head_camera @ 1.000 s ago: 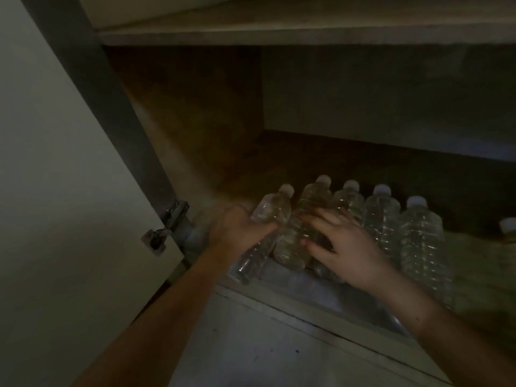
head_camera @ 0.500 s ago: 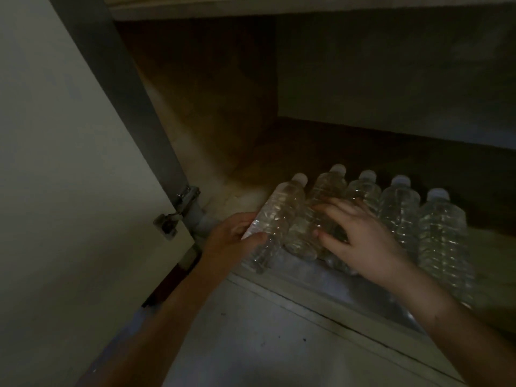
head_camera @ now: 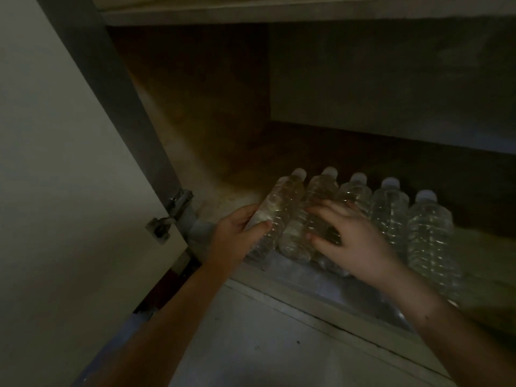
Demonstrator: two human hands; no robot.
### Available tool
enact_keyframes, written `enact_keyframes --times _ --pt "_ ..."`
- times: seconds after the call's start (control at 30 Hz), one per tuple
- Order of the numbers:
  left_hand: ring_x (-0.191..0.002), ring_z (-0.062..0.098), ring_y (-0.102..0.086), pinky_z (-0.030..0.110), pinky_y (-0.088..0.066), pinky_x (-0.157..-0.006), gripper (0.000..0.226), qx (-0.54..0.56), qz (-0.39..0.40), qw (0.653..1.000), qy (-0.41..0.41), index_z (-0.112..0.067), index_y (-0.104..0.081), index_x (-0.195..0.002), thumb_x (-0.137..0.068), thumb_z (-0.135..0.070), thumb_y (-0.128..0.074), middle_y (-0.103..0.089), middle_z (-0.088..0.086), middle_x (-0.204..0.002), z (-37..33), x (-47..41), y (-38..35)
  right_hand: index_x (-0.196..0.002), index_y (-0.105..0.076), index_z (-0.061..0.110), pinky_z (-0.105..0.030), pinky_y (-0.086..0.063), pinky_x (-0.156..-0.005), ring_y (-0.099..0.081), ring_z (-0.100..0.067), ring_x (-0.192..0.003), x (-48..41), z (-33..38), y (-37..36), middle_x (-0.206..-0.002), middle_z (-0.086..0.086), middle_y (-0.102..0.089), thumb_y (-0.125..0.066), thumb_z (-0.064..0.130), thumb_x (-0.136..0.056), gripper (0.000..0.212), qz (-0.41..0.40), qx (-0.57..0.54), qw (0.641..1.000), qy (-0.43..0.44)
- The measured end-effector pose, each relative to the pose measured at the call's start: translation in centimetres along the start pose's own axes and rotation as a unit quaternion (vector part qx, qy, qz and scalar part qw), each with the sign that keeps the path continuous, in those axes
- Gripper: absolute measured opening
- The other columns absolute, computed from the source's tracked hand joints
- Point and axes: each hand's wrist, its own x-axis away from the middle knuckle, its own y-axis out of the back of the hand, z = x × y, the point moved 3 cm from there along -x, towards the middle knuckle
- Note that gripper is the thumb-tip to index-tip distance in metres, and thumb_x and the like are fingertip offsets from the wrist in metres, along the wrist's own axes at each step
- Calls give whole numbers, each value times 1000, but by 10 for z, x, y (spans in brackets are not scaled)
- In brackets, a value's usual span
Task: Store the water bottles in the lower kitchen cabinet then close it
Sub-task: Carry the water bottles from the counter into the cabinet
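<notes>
Several clear water bottles with white caps lie side by side on the floor of the dark lower cabinet [head_camera: 231, 174], caps pointing to the back. My left hand [head_camera: 237, 236] grips the leftmost bottle [head_camera: 279, 208] from its left side, thumb over the top. My right hand [head_camera: 349, 241] rests with spread fingers on the second bottle [head_camera: 307, 219] and the third one [head_camera: 353, 192]. Two more bottles [head_camera: 388, 210] [head_camera: 430, 230] lie to the right, untouched.
The cabinet door [head_camera: 55, 177] stands open at the left, its metal hinge [head_camera: 170, 216] close to my left wrist. A shelf [head_camera: 279, 12] runs across the top of the opening. The cabinet's front sill [head_camera: 321, 300] lies under my forearms, pale floor below it.
The leftmost bottle has been pushed in line against the row. My left hand has slid along its side; my right hand stays on the neighbouring bottles.
</notes>
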Motion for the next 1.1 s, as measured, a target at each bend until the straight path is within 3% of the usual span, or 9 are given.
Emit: enact_keyframes --times 0.1,0.3,0.4,0.63,0.77,0.87,0.93,1.03,1.1 --pt "-68 -9 -68 7 -49 -56 38 17 -12 1000 -3 -31 -64 -87 -84 7 -67 -71 -25 -67 1 -7 -4 -142 -44 35 -47 -25 -119 -36 -12 -140 -1 -1 -1 -150 8 -42 -38 63 -84 64 5 5 1000 -3" --pt "-70 -3 -70 12 -52 -58 34 19 -34 999 2 -27 -67 -87 -83 7 -68 -74 -17 -71 2 -18 -11 -142 -45 33 -44 -24 -120 -35 -12 -139 1 0 0 -149 7 -44 -51 53 -89 56 -2 5 1000 0" --pt "-69 -3 -70 13 -53 -58 33 9 -33 999 0 -27 -67 -85 -84 6 -68 -74 -18 -70 1 -22 -14 -141 -45 34 -40 -18 -121 -37 -12 -139 0 -1 -1 -148 8 -45 -43 60 -87 60 1 10 1000 5" --pt "-85 11 -72 25 -59 -73 26 -5 -44 999 7 -28 -68 -96 -87 -4 -69 -74 -6 -90 7 -25 -15 -141 -46 34 -45 -26 -118 -39 -13 -137 -1 -1 -2 -146 6 -47 -38 62 -85 63 -4 15 1000 6" --pt "-87 12 -72 22 -57 -69 24 -30 -54 998 3 -34 -68 -97 -88 -12 -69 -74 -9 -92 9 -23 -15 -140 -48 30 -46 -32 -114 -40 -15 -135 -2 -2 -3 -143 5 -49 -50 53 -89 56 -10 18 1000 15" --pt "-97 8 -68 24 -54 -78 20 -107 -57 993 -16 -32 -66 -107 -91 -21 -67 -72 -9 -103 8 -14 -14 -134 -54 21 -39 -46 -100 -51 -18 -121 4 -1 -1 -128 1 -57 -50 45 -93 48 -56 -10 998 13" --pt "-110 10 -61 27 -51 -91 31 -224 -71 970 -57 -24 -62 -124 -93 -28 -63 -66 -4 -119 6 0 -7 -130 -57 15 -36 -49 -93 -55 -21 -113 17 6 1 -121 -5 -60 -49 39 -94 44 -121 -17 992 16" --pt "-124 13 -49 26 -41 -103 45 -365 -43 924 -105 -19 -52 -137 -95 -35 -56 -54 0 -136 -1 40 0 -125 -61 7 -34 -47 -91 -57 -26 -110 49 23 3 -117 -11 -62 -50 31 -94 41 -192 -11 981 -2" --pt "-125 15 -49 24 -37 -105 50 -400 -3 910 -111 -16 -51 -139 -94 -40 -49 -55 3 -138 -7 74 3 -125 -62 4 -35 -45 -94 -57 -28 -111 75 37 1 -118 -13 -62 -51 28 -94 40 -186 8 982 -31"
